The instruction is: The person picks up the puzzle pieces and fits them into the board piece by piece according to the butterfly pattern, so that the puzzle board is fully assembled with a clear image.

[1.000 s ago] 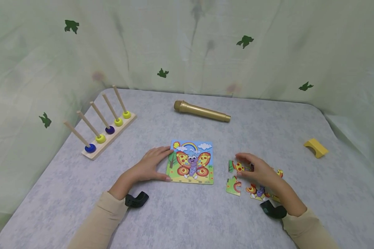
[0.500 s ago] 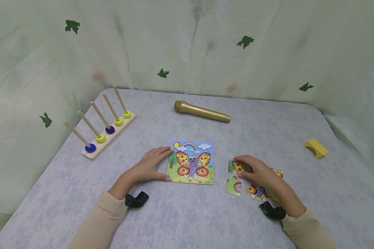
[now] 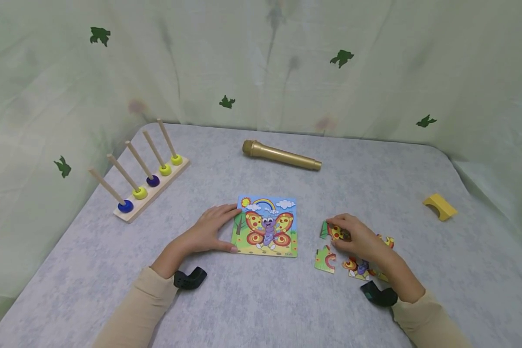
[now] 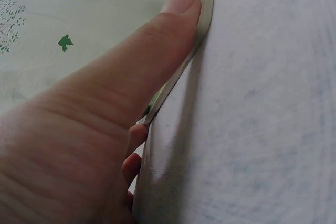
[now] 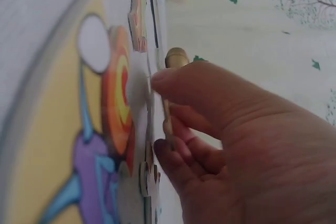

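Observation:
A square butterfly puzzle picture board (image 3: 267,227) lies flat on the table in front of me. My left hand (image 3: 206,232) rests on its left side, the thumb on the near corner and the fingers along the far part of the edge. To the right of the board, my right hand (image 3: 358,238) pinches a puzzle piece (image 3: 335,232) with green and red-yellow wing print, slightly tilted. Close by lie a green corner piece (image 3: 325,261) and a piece with butterfly body print (image 3: 358,268). Other pieces (image 3: 389,240) are partly hidden under the right hand and wrist.
A wooden peg stand (image 3: 152,191) with yellow and blue beads stands at the left. Behind the board lies a gold toy microphone (image 3: 282,155). A yellow arch block (image 3: 441,207) sits at the right. A curtain (image 3: 261,63) hangs behind the table (image 3: 243,304).
The piece in my right hand has shifted slightly right and tilted, its green end turned. My left hand and the board have stayed put.

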Action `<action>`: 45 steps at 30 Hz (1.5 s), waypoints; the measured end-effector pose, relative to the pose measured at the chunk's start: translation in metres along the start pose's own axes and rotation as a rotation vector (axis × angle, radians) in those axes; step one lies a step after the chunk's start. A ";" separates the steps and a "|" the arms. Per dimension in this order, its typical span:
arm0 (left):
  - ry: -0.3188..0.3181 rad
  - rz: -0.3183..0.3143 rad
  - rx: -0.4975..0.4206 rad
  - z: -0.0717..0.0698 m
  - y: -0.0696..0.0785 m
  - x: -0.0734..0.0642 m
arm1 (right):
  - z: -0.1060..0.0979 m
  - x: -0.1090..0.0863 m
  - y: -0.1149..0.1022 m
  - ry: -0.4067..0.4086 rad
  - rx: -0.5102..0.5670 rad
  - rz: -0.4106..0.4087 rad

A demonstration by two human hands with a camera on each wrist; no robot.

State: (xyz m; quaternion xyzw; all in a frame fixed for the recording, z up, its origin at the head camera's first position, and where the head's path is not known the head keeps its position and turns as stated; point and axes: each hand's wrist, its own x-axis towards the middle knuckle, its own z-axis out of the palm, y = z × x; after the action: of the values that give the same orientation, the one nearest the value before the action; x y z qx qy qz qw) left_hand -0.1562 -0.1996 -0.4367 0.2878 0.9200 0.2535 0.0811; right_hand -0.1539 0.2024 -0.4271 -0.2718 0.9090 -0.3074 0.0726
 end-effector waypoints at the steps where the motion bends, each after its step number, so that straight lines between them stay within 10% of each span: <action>1: -0.004 -0.004 0.001 0.000 0.000 0.000 | -0.001 0.000 -0.001 0.008 0.007 0.002; 11: -0.006 -0.008 -0.007 -0.004 0.002 0.001 | -0.011 0.011 -0.042 0.144 0.077 -0.194; 19: -0.009 -0.009 0.001 -0.004 0.001 0.002 | 0.007 0.044 -0.090 0.099 0.195 -0.336; 31: 0.007 0.001 0.015 -0.002 0.002 0.000 | 0.067 0.094 -0.106 -0.091 0.115 -0.251; 45: 0.013 0.007 0.005 -0.001 0.003 -0.001 | 0.082 0.110 -0.098 -0.129 0.065 -0.132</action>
State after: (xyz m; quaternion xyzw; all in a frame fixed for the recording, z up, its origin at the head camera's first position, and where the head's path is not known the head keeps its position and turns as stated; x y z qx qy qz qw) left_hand -0.1542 -0.1983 -0.4343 0.2894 0.9202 0.2533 0.0734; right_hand -0.1776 0.0358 -0.4298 -0.3478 0.8721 -0.3229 0.1194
